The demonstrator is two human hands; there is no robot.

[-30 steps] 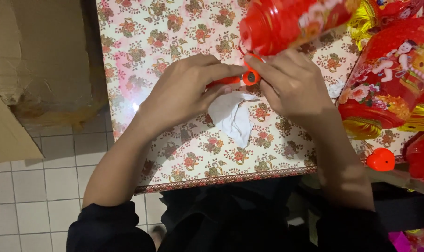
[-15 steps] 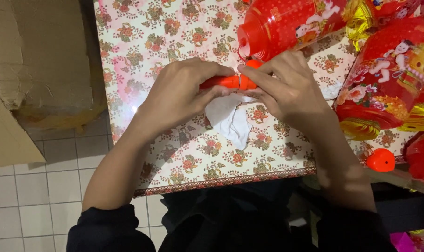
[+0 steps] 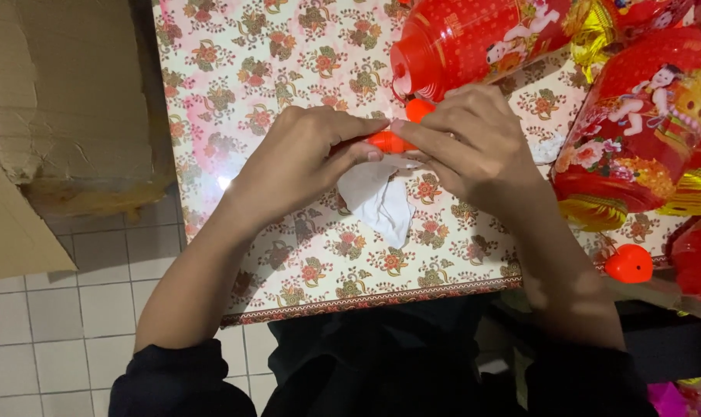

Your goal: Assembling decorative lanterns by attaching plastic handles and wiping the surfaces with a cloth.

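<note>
Both hands have drawn together: left hand [image 3: 304, 158] and right hand [image 3: 474, 147] each hold a closed grip on the small orange plastic piece [image 3: 389, 142] above the white tissue [image 3: 381, 202].

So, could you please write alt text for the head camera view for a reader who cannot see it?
A person's left hand and right hand together pinch a small orange plastic piece above a white crumpled tissue on a floral table. Red decorated lanterns lie to the right, a cardboard box to the left.

Cardboard box [image 3: 64, 100] on tiled floor [image 3: 49, 340] — red lanterns [image 3: 636, 131] nearby
</note>
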